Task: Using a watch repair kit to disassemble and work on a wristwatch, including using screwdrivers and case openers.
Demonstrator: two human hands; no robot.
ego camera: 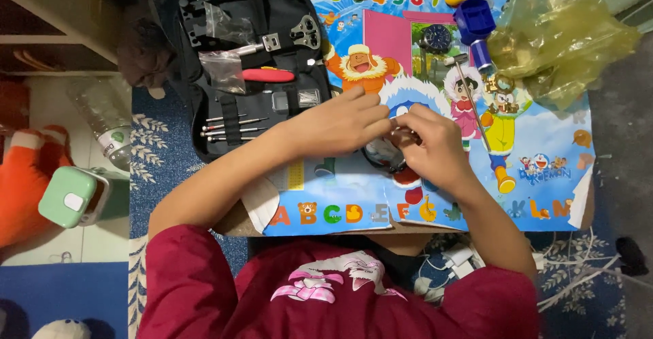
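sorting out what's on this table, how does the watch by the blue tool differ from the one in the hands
The watch lying by the blue tool is untouched, dial up and fully in view; the watch in the hands is gripped by the left hand and right hand and mostly hidden. The first lies at the far edge of the cartoon mat; the second is near the middle. Both are dark and round.

bright, even light falls from overhead, shadows stay soft and short, the yellow plastic bag [561,33] shows glare, and the frame's corners darken.
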